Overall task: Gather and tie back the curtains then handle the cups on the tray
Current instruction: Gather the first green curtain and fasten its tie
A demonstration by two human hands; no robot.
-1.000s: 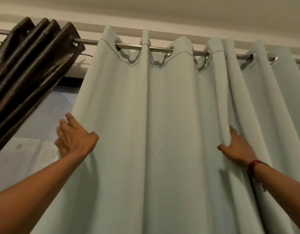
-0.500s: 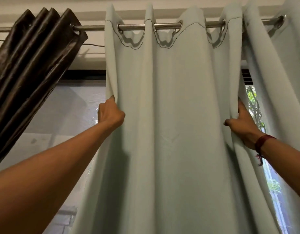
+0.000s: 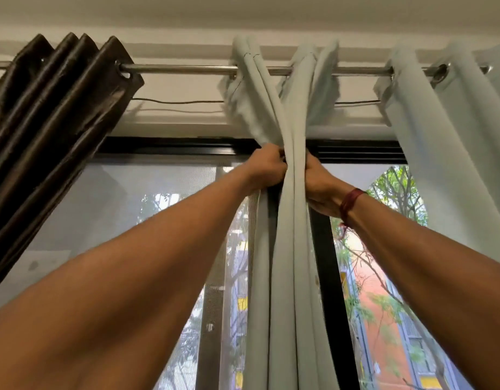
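Head view looks up at the pale curtain (image 3: 289,263), bunched into a rope below the rod (image 3: 181,69). The left hand (image 3: 267,167) and right hand (image 3: 320,187) each clamp their grip round it, side by side. Gathering seems done; tying needs a band, and I see none. The cups are out of view.

Bunched curtain (image 3: 288,249) between left hand (image 3: 267,167), right hand (image 3: 320,182).

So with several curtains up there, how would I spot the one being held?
Follow the metal rod above the window. Near its middle hangs a pale green curtain, squeezed into a narrow rope between the left hand and right hand. The dark brown curtain on the left and the pale panel on the right hang untouched.
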